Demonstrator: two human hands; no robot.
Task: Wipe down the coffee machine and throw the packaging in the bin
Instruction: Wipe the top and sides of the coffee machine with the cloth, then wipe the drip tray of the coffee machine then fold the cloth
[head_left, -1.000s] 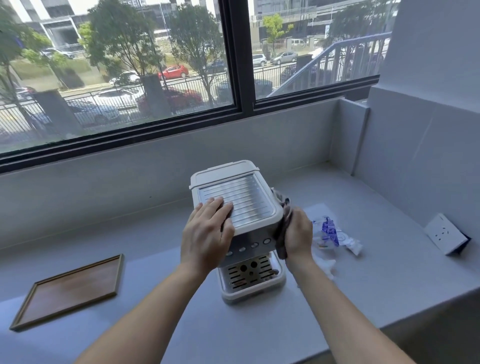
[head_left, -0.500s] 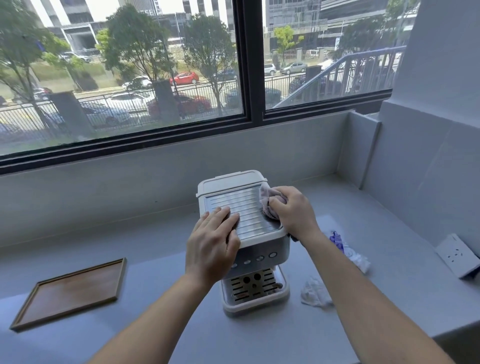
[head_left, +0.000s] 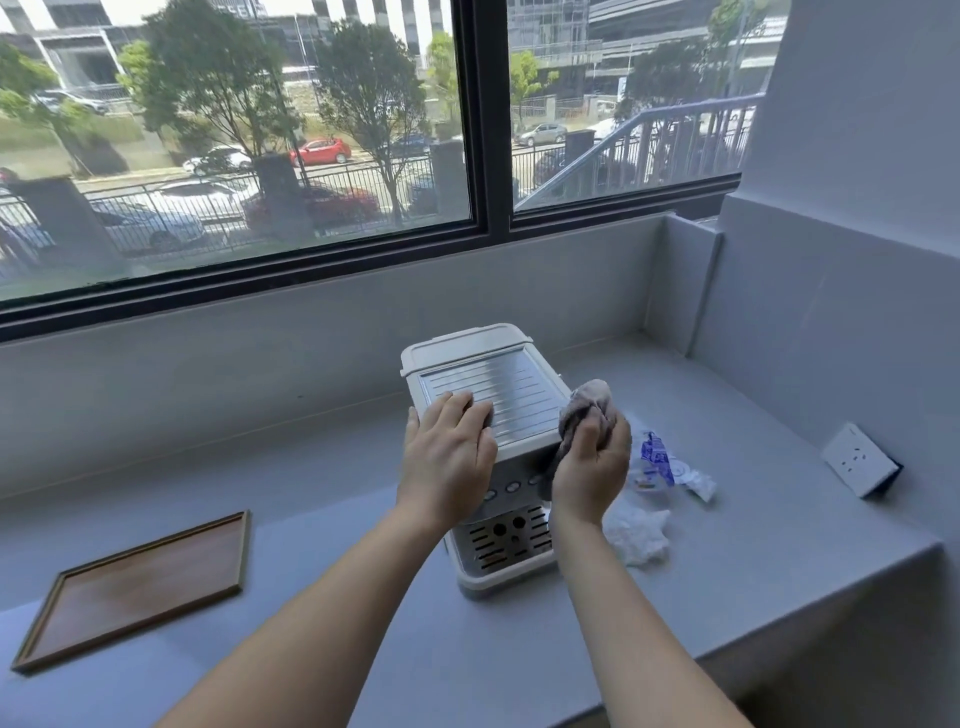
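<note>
A white coffee machine (head_left: 498, 384) with a ribbed metal top stands on the grey counter (head_left: 753, 597). My left hand (head_left: 447, 457) lies flat on the front left of its top, fingers straight. My right hand (head_left: 592, 462) grips a crumpled grey-pink cloth (head_left: 587, 405) against the machine's front right corner. Clear packaging with blue print (head_left: 657, 457) lies on the counter just right of the machine, and a crumpled white wrapper (head_left: 636, 535) lies in front of it.
A wooden tray (head_left: 140, 587) lies at the counter's left. A white wall socket (head_left: 857, 460) sits on the right wall. The window ledge and wall run behind the machine. The counter's front edge drops off at the lower right.
My right hand took the cloth from the machine's right side up onto the top, then back down to the front right corner. My left hand stayed on the top.
</note>
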